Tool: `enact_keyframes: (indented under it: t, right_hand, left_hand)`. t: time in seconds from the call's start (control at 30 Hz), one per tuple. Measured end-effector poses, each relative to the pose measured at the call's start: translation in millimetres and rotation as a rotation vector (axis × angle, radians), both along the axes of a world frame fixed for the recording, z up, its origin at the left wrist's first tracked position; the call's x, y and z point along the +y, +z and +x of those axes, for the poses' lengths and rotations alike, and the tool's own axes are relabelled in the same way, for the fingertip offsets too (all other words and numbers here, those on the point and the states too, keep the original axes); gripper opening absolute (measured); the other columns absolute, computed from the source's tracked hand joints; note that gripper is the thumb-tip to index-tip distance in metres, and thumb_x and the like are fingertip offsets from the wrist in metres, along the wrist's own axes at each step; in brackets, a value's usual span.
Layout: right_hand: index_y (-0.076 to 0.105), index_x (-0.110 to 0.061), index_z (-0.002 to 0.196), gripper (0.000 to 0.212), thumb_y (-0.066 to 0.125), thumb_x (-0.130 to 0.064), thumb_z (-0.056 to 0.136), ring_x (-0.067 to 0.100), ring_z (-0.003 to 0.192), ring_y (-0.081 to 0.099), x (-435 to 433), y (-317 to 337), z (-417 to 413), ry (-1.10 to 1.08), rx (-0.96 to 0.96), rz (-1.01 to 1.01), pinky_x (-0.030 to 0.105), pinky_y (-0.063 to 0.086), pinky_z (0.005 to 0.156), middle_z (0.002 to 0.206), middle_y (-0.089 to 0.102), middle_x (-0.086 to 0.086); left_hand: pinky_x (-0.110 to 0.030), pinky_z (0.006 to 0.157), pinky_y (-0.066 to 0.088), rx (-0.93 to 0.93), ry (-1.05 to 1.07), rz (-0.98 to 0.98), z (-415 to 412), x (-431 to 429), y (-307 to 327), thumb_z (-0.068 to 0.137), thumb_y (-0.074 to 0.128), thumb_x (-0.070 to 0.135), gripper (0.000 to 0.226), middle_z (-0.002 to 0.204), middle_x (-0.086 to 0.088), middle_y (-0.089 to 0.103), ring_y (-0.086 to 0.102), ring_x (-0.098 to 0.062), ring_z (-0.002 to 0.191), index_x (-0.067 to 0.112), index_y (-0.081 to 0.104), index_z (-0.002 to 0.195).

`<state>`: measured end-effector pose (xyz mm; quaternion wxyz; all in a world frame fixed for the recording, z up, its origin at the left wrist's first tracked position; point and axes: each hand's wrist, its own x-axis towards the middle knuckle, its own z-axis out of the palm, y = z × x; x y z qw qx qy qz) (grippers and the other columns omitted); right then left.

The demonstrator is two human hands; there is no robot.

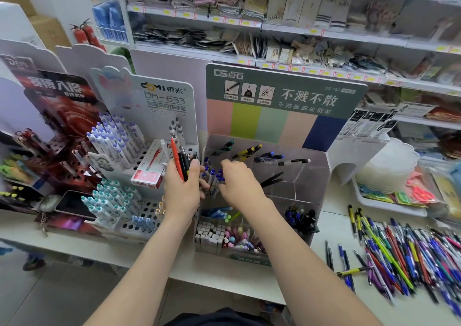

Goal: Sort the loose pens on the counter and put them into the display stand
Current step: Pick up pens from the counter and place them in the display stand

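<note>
My left hand [183, 186] grips an upright bundle of pens [180, 160], one red among black ones, just left of the clear acrylic display stand [311, 173]. My right hand [239, 180] reaches into the stand's left compartment, its fingers down among white pens with blue caps [212, 175]; whether it holds one is hidden. Other compartments hold a few green, yellow, blue and black pens. A big pile of loose pens [399, 251] of many colours lies on the counter at the right.
A white Domi pen rack [149, 206] with a red box [149, 170] stands to the left, a dark red rack [62, 156] beyond it. A white tray [389, 208] with packets sits at the right. Store shelves [299, 31] fill the back. The counter edge [224, 288] runs near me.
</note>
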<state>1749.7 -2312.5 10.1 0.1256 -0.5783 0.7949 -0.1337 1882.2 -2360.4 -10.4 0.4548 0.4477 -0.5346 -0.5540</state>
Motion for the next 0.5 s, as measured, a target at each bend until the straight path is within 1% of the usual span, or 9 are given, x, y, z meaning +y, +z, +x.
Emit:
enact_keyframes:
  t: [0.07,0.13,0.2,0.27,0.3,0.33,0.4,0.43,0.5]
  right_hand:
    - [0.055,-0.012,0.109,0.020,0.071,-0.020,0.099,0.036,0.101,0.061,-4,-2,2,0.034,-0.030,0.055,0.041,0.047,0.074,0.111,0.063,0.014]
    - [0.058,-0.012,0.122,0.026,0.069,-0.019,0.100,0.037,0.108,0.060,-7,-1,2,0.041,-0.073,0.039,0.044,0.052,0.081,0.116,0.065,0.015]
    - [0.054,-0.009,0.136,0.035,0.061,-0.009,0.101,0.041,0.116,0.058,-5,3,1,-0.002,-0.072,0.007,0.051,0.056,0.088,0.121,0.064,0.018]
    - [0.052,-0.008,0.141,0.042,0.058,-0.004,0.100,0.041,0.117,0.058,-1,10,4,-0.007,-0.070,-0.041,0.053,0.055,0.090,0.120,0.065,0.019]
    - [0.052,-0.008,0.144,0.046,0.058,-0.004,0.098,0.039,0.117,0.059,2,14,7,-0.012,-0.087,-0.114,0.052,0.055,0.092,0.122,0.067,0.017]
    - [0.054,-0.008,0.145,0.047,0.058,-0.005,0.098,0.035,0.116,0.062,6,18,11,-0.041,-0.123,-0.213,0.050,0.055,0.095,0.123,0.069,0.015]
    - [0.066,-0.012,0.137,0.037,0.059,-0.014,0.101,0.021,0.105,0.070,14,24,18,-0.141,-0.255,-0.411,0.041,0.057,0.095,0.116,0.075,0.005]
    - [0.072,-0.015,0.129,0.030,0.061,-0.021,0.102,0.014,0.097,0.072,19,26,21,-0.184,-0.348,-0.451,0.035,0.058,0.092,0.107,0.078,-0.001]
    - [0.077,-0.022,0.118,0.021,0.065,-0.031,0.103,0.002,0.084,0.073,30,28,24,-0.209,-0.555,-0.423,0.021,0.057,0.082,0.095,0.078,-0.012]
  left_hand:
    - [-0.032,0.049,0.054,0.004,0.004,0.014,4,0,-2,0.109,0.058,0.034,0.025,0.100,-0.007,0.075,0.070,-0.024,0.066,0.012,0.055,0.121]
    - [-0.031,0.048,0.053,0.014,-0.019,0.024,8,1,-4,0.110,0.057,0.033,0.024,0.100,-0.007,0.076,0.070,-0.024,0.066,0.014,0.055,0.124]
    - [-0.032,0.047,0.051,0.027,-0.070,0.031,12,1,-5,0.110,0.057,0.032,0.023,0.101,-0.009,0.076,0.069,-0.025,0.068,0.015,0.055,0.124]
    - [-0.034,0.048,0.049,0.044,-0.143,0.032,16,1,-6,0.109,0.057,0.034,0.024,0.102,-0.010,0.076,0.068,-0.027,0.070,0.015,0.055,0.125]
    - [-0.035,0.048,0.047,0.049,-0.184,0.034,17,1,-5,0.109,0.057,0.035,0.025,0.102,-0.011,0.076,0.066,-0.027,0.069,0.015,0.055,0.125]
    - [-0.035,0.047,0.046,0.057,-0.219,0.044,17,3,-4,0.109,0.056,0.036,0.026,0.101,-0.011,0.075,0.063,-0.027,0.068,0.015,0.055,0.124]
    - [-0.034,0.047,0.044,0.080,-0.263,0.070,17,6,0,0.110,0.054,0.038,0.027,0.096,-0.007,0.073,0.059,-0.024,0.064,0.014,0.054,0.121]
    - [-0.033,0.046,0.043,0.083,-0.276,0.078,16,8,2,0.110,0.053,0.040,0.029,0.091,-0.007,0.070,0.057,-0.023,0.062,0.012,0.054,0.120]
    - [-0.031,0.044,0.041,0.097,-0.309,0.090,12,13,7,0.110,0.049,0.045,0.037,0.078,-0.011,0.062,0.052,-0.022,0.056,0.009,0.053,0.120]
